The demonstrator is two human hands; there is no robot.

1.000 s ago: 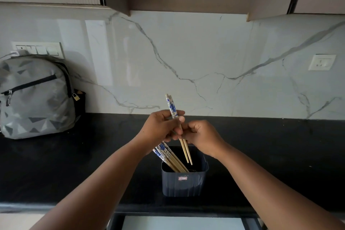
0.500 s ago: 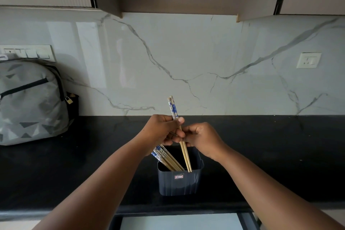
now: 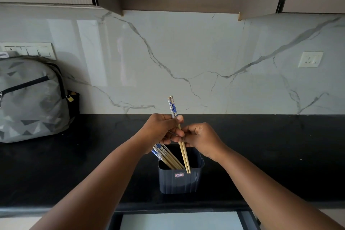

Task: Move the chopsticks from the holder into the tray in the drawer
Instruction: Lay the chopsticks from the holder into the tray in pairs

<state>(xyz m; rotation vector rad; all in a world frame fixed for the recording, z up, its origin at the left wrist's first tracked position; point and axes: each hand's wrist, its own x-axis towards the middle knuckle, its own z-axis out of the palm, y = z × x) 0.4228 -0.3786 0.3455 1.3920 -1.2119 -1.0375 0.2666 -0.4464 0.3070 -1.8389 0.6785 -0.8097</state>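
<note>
Our left hand [image 3: 160, 129] and right hand [image 3: 200, 139] both pinch one pair [image 3: 182, 147] of chopsticks, its tips just over the holder [image 3: 180, 179]. More chopsticks [image 3: 166, 155] lean inside. We cannot see the fingertips where the hands meet. The drawer [image 3: 179, 220] is cut off at the near edge. The pair now stands a bit lower than before. The counter [image 3: 270, 155] is black, with a bag [image 3: 31, 99] far left.

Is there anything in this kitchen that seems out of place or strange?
A grey backpack with a small padlock stands on the black counter against the wall, far left. That is unusual on a kitchen worktop. Nothing looks spilled or broken.
</note>
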